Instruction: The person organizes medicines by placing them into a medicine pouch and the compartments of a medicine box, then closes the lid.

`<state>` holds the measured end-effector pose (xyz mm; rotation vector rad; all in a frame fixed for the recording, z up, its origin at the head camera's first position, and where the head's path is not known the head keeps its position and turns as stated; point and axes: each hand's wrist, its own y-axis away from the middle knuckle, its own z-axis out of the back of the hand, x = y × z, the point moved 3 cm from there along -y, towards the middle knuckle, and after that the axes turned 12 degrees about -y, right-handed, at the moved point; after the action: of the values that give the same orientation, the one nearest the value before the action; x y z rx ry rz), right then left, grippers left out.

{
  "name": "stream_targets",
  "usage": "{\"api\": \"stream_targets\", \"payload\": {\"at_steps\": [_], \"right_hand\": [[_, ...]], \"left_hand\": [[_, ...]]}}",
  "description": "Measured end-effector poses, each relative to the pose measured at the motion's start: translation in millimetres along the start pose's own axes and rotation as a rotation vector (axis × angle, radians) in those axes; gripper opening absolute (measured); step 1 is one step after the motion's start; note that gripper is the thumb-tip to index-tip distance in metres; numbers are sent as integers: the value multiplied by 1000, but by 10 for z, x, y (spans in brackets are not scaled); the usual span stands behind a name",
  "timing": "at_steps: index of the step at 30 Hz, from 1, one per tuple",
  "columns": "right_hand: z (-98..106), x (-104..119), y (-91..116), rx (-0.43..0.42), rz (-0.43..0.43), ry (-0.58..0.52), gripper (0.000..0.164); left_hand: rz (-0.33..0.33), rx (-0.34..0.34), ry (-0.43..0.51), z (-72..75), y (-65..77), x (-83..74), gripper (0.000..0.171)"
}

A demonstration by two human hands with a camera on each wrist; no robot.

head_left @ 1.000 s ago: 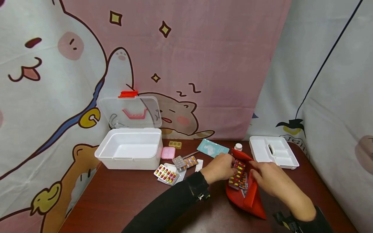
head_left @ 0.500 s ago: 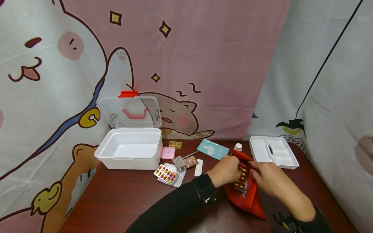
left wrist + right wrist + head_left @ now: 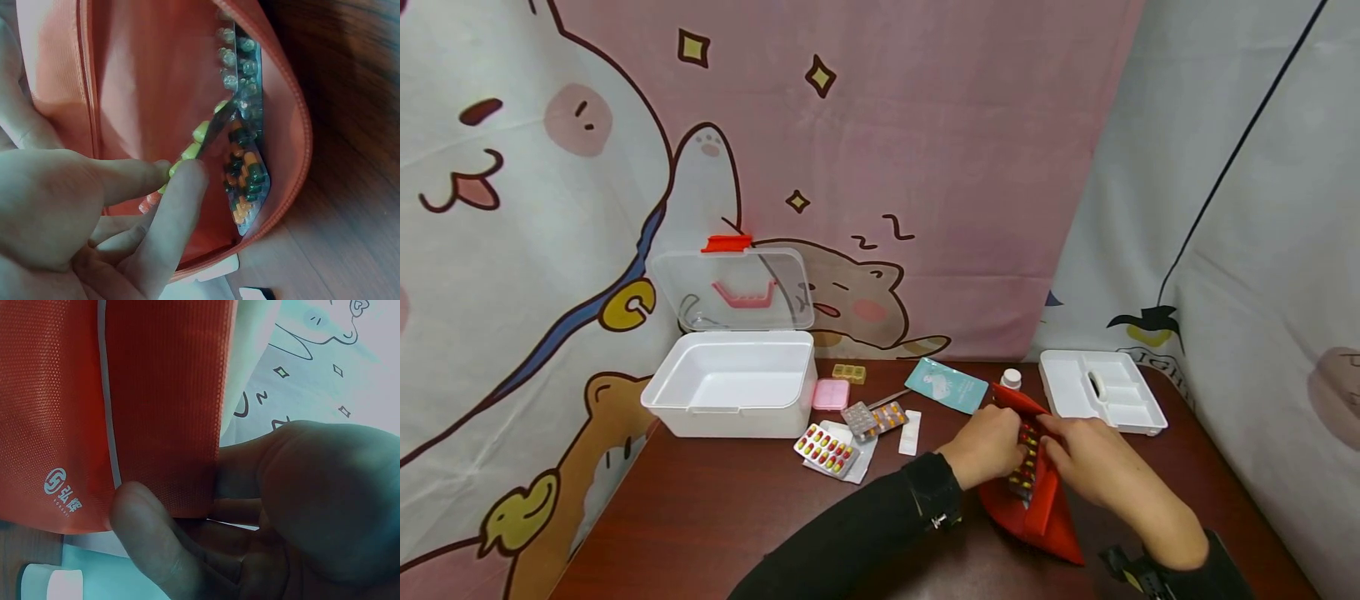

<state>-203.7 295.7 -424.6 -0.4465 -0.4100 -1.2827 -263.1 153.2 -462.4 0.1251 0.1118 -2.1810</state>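
My left hand (image 3: 988,446) reaches into the mouth of a red zippered pouch (image 3: 1058,525). In the left wrist view, its thumb and finger pinch a blister pack (image 3: 199,132) with yellow and reddish capsules, seen nearly edge-on inside the pouch. Beside it, along the pouch wall, lie a blister pack of orange and dark green capsules (image 3: 251,178) and a clear-bubbled blister pack (image 3: 250,69). My right hand (image 3: 1097,458) grips the pouch's upper right edge, holding its mouth apart; the right wrist view shows the thumb on the outer fabric near a white logo.
Left of the pouch lie a blister pack with red and yellow capsules (image 3: 826,450), other packs (image 3: 874,419), a white strip (image 3: 909,433) and a teal packet (image 3: 946,385). Farther out stand an open white box (image 3: 733,421), a pink case (image 3: 831,395), a white-capped bottle (image 3: 1011,379) and a divided white tray (image 3: 1142,421).
My left hand has moved right and slightly down, deeper into the pouch, covering more of the packs inside. My right hand keeps its hold on the pouch edge.
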Motion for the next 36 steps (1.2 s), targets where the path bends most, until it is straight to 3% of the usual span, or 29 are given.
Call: {"api": "stream_targets", "payload": {"at_steps": [11,19,25,30,36], "right_hand": [[-9,9,7,16,-13,-25,38],[9,5,1,-18,6,0,36],[24,-9,-6,-29,3,-3,37],[32,-31,-9,-20,-4,-8,38],[41,-36,-10,-20,4,-14,38]], "left_hand": [[12,5,21,-5,46,-62,16],[87,-49,-121,-14,22,-35,19],[88,-94,-145,101,38,9,27],[82,-103,-94,190,57,124,34],[96,-103,-38,237,92,410,47]]}}
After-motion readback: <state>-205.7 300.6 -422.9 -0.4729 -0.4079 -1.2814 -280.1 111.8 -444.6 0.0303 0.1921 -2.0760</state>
